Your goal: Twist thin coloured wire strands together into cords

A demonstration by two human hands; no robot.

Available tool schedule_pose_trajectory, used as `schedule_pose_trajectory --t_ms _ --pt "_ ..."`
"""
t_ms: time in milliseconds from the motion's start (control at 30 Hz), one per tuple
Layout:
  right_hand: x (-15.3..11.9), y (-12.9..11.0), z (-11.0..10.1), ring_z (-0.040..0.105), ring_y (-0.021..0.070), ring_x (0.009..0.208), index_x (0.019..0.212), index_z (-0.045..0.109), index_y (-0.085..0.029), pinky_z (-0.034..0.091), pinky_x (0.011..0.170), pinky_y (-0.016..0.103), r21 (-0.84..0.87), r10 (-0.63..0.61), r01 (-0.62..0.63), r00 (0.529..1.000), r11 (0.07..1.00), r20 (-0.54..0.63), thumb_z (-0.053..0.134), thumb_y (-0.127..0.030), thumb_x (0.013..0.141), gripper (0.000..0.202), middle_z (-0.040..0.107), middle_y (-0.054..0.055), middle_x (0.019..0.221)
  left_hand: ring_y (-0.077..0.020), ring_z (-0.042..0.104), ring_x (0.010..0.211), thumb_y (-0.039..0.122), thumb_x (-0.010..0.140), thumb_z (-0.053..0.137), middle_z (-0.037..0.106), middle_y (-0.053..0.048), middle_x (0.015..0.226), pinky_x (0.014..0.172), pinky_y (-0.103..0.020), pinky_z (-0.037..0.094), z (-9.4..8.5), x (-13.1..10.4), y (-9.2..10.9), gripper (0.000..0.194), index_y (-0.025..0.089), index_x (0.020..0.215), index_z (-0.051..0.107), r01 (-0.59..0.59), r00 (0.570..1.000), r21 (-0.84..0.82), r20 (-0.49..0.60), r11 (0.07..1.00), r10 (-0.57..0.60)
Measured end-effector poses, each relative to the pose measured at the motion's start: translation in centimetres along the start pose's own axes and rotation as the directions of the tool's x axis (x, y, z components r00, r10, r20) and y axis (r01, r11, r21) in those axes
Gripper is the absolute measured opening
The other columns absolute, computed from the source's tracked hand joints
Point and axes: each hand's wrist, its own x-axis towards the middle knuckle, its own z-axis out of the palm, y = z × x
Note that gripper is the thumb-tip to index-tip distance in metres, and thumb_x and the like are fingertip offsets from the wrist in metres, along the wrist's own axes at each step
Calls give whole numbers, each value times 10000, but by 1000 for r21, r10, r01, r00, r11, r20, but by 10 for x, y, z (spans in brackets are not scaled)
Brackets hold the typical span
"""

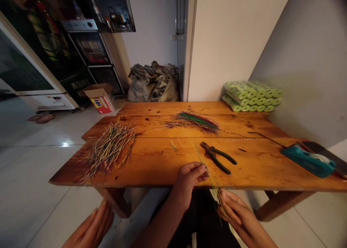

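I have a few thin strands (209, 176) held slanting across the near edge of the counter (151, 166). My left hand (190, 176) pinches them narrowly between thumb and fingertips right at that edge. My right hand (233, 209) sits lower and nearer, off the counter, with its fingers half spread under the lower ends; I cannot tell whether it grips them. To do this well, I judge the pinch should be firm and close to the ends, so the strands lie side by side and none slips out or bends.

The pliers (217, 157) lie just beyond my left hand, slightly right. One loose pile of strands (108, 151) lies well to the left, a second pile (195, 120) farther back. Another person's hand (90, 221) shows low on the left, apart from mine
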Motion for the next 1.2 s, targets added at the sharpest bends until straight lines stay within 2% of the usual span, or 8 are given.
schedule_pose_trajectory --t_ms 300,500,633,733,800,933,1100,1200 --pt "-11 -2 -18 110 77 443 614 518 -196 262 462 216 -118 -53 29 977 993 -205 626 -462 744 315 205 -102 400 -99 584 639 317 634 738 649 -26 671 652 -200 457 -12 3 -4 199 135 692 679 -66 997 -45 36 997 68" --pt "-7 -18 -28 214 86 429 669 541 -204 232 424 215 -374 -307 165 880 913 -361 575 -506 769 319 285 -81 417 -145 606 745 308 689 696 692 -71 764 738 -243 446 -16 -5 -14 201 118 756 697 -39 997 77 77 996 33" --pt "0 -14 -12 298 98 410 724 566 -213 249 416 227 -637 -417 160 866 754 -277 558 -569 742 357 368 -66 423 -186 600 902 271 710 681 702 -93 930 853 -272 401 -8 -17 -25 175 130 812 700 -42 990 69 134 997 32" --pt "4 -4 0 352 112 422 675 587 -210 299 428 233 -740 -448 171 873 651 -191 562 -570 729 365 401 -49 441 -188 605 835 263 731 657 701 -81 850 807 -284 419 -8 -22 -30 139 129 760 682 -70 983 54 171 996 60" --pt "5 1 6 380 118 437 624 578 -207 331 437 231 -753 -432 183 890 632 -146 550 -570 731 379 425 -36 467 -167 596 742 265 738 647 685 -56 765 738 -272 430 -11 -22 -32 137 130 735 669 -87 984 62 163 994 76" --pt "4 3 12 417 127 484 579 539 -206 369 462 221 -745 -396 203 914 636 -89 538 -575 733 400 463 -21 510 -157 587 731 257 735 644 672 -49 749 722 -258 428 -15 -20 -31 129 130 736 667 -101 982 84 167 991 86" --pt "1 3 9 426 130 483 609 576 -211 369 457 216 -761 -403 207 912 614 -77 542 -539 749 359 488 -15 519 -147 589 694 260 720 660 659 -37 700 698 -251 440 -15 -24 -32 126 138 692 649 -100 987 73 135 992 89" --pt "0 5 4 475 143 510 647 596 -214 397 498 223 -790 -456 218 886 573 -86 564 -517 740 319 538 -3 557 -145 590 671 263 711 668 661 -37 682 672 -247 444 -15 -25 -37 134 138 679 637 -114 989 101 105 988 103"
